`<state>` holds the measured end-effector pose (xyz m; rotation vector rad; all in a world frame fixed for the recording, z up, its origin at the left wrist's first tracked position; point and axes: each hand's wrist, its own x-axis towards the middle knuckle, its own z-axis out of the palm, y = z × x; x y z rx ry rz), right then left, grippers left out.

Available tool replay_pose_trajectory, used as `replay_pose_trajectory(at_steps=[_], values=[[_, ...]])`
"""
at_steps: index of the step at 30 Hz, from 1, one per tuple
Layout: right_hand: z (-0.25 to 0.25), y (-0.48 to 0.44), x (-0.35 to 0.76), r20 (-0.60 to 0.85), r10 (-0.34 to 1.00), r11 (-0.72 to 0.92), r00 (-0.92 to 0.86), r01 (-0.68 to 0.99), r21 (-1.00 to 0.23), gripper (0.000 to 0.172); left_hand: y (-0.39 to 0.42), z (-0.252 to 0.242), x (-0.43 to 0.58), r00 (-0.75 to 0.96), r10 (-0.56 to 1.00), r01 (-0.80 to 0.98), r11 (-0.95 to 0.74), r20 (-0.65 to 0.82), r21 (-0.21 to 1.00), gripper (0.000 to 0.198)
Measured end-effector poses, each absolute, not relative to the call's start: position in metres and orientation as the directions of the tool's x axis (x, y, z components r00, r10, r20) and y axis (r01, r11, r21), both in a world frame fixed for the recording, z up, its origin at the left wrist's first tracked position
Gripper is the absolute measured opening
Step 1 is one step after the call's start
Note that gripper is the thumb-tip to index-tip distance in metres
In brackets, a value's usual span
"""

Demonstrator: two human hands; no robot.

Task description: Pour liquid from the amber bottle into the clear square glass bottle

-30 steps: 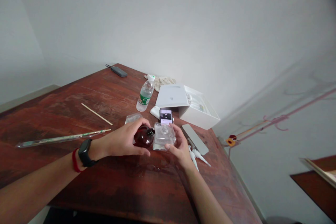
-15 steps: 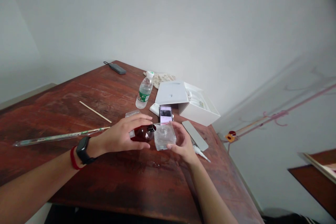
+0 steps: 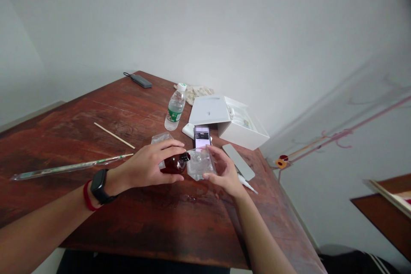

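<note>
My left hand (image 3: 150, 165) grips a small dark brown bottle (image 3: 173, 165), tipped on its side with its black neck pointing right. The neck meets the rim of a clear square plastic container (image 3: 199, 163). My right hand (image 3: 223, 173) holds that container from the right side, just above the red-brown wooden table (image 3: 96, 145). A black watch and a red band sit on my left wrist. A small wet patch (image 3: 192, 199) shines on the table below the container.
Behind my hands lie a lit phone (image 3: 202, 136), a white open box (image 3: 231, 124), a water bottle (image 3: 175, 108), a clear lid (image 3: 160, 138), a grey flat bar (image 3: 239, 162), white droppers (image 3: 247, 183), a wooden stick (image 3: 114, 135), a long wrapped rod (image 3: 70, 167), a grey power bank (image 3: 139, 80) and a cloth (image 3: 197, 91).
Both hands, the bottle and the container have risen slightly in view as the camera tilted down. The bottle stays tipped against the container's rim.
</note>
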<state>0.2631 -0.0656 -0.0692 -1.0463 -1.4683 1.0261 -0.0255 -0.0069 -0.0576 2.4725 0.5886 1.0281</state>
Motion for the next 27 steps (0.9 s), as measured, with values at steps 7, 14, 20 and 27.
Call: replay_pose_trajectory(at_steps=[7,14,20,27], values=[[-0.069,-0.065,0.265,0.29,0.952,0.302,-0.102,0.143,-0.942,0.072,-0.008,-0.06,-0.023,0.658,0.53,0.265,-0.828,0.535,0.495,0.058],[-0.066,-0.066,0.27,0.334,0.929,0.366,-0.162,0.249,-0.897,0.07,-0.008,-0.063,-0.022,0.666,0.52,0.266,-0.835,0.534,0.481,0.057],[-0.058,-0.07,0.268,0.372,0.912,0.408,-0.171,0.298,-0.863,0.067,-0.009,-0.064,-0.021,0.67,0.518,0.269,-0.837,0.532,0.477,0.057],[-0.05,-0.072,0.27,0.38,0.9,0.434,-0.214,0.359,-0.826,0.069,-0.01,-0.063,-0.02,0.671,0.504,0.244,-0.843,0.544,0.479,0.054]])
